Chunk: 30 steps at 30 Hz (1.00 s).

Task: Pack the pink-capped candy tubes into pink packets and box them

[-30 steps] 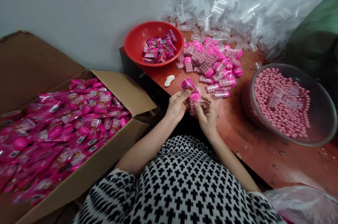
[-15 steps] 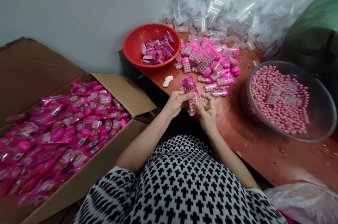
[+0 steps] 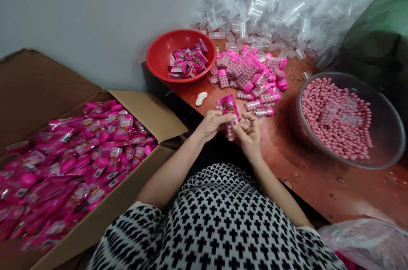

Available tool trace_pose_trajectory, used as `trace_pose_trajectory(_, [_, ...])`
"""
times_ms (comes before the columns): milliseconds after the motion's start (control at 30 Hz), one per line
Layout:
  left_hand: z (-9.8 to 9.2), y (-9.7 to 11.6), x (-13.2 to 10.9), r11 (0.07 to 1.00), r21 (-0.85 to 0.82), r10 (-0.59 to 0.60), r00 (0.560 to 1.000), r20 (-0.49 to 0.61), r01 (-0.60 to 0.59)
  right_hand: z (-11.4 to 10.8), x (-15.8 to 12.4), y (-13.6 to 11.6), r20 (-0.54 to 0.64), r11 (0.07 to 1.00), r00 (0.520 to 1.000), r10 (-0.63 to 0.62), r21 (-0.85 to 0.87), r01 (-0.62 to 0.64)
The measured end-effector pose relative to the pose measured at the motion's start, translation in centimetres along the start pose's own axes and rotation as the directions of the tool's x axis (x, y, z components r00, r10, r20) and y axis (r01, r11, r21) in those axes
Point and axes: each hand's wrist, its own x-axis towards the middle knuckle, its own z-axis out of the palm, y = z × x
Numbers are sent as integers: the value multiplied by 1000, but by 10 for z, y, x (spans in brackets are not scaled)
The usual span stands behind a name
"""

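Note:
My left hand (image 3: 213, 125) is closed on a pink printed packet (image 3: 228, 103), its thumb pressed across the front. Below that thumb shows a clear tube of pink balls (image 3: 230, 129); whether it sits inside the packet or behind it I cannot tell. From the other side my right hand (image 3: 251, 137) holds the tube's side between thumb and fingers, the other fingers curled. Just beyond the hands lies a heap of filled tubes with pink caps (image 3: 251, 68). A small crumpled white piece (image 3: 201, 99) rests left of the packet.
A red bowl (image 3: 156, 60) holds pink packets. On the right, a clear tub (image 3: 390, 134) contains loose pink balls. Empty clear tubes (image 3: 255, 7) are piled at the back. An open carton (image 3: 153, 123) of packed pink tubes stands left of the reddish table (image 3: 306, 181).
Both hands keep hold of the packet and tube, with only a slight shift of the fingers. The whole view has moved a little.

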Motion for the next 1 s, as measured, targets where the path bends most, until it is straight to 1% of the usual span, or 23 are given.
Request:
trace_pose_trajectory(67, [1,-1,0,1000,1,8,1000,-26,-8,2,-1,0,-66,998,997,-50,-46,47])
trace_pose_trajectory(133, [3,-4,-1,1000,2,22,998,-65,-22,4,-2,1,-95,998,994,-56,-44,52])
trace_pose_trajectory(267, [5,-12,-2,999,-6,40,991,-128,-41,5,-3,5,-66,999,997,43,37,-40])
trace_pose_trajectory(333, [4,-15,-2,998,-10,66,985,-159,-69,4,-3,9,-54,998,997,55,20,-54])
trace_pose_trajectory(400, [1,-15,-3,995,9,95,978,-188,-95,0,-1,8,-36,998,999,31,-47,-32])
trace_pose_trajectory(433, [0,-14,-3,993,44,116,972,-204,-109,-4,1,6,-30,994,1000,4,-106,-7])
trace_pose_trajectory(500, [-1,-11,-5,969,216,170,962,-215,-123,-12,10,-6,-28,953,995,-97,-291,85])
trace_pose_trajectory(533, [-1,-10,-7,933,340,197,959,-204,-119,-17,16,-15,-16,906,987,-161,-399,141])
trace_pose_trajectory(567, [-1,-8,-10,876,469,221,958,-183,-113,-21,23,-24,11,840,973,-229,-503,203])
trace_pose_trajectory(600, [1,-8,-12,804,584,244,957,-156,-110,-23,30,-34,77,777,961,-267,-572,262])
trace_pose_trajectory(633, [3,-7,-14,733,671,262,957,-127,-111,-25,37,-42,162,737,953,-256,-605,301])
trace_pose_trajectory(667, [5,-7,-17,676,727,277,955,-104,-117,-26,44,-48,246,717,944,-218,-616,326])
trace_pose_trajectory(700, [8,-8,-18,643,755,288,954,-86,-126,-25,50,-52,305,710,936,-177,-618,336])
trace_pose_trajectory(733, [10,-9,-20,642,755,286,955,-73,-134,-24,55,-53,332,711,931,-151,-618,336])
trace_pose_trajectory(767, [12,-9,-21,673,728,264,962,-66,-135,-21,58,-52,327,713,933,-149,-618,331])
trace_pose_trajectory(800, [13,-10,-22,725,677,224,973,-62,-124,-19,61,-50,294,719,941,-169,-616,321])
trace_pose_trajectory(867, [12,-11,-22,834,546,125,991,-43,-81,-14,63,-41,166,761,959,-229,-584,283])
trace_pose_trajectory(900, [10,-12,-21,871,488,88,996,-33,-61,-12,62,-37,86,795,965,-247,-551,252])
trace_pose_trajectory(967, [4,-12,-19,923,384,59,997,-57,-33,-11,56,-29,-63,863,966,-250,-467,193])
trace_pose_trajectory(1000, [1,-12,-17,947,319,60,994,-91,-28,-12,50,-26,-104,889,966,-236,-425,171])
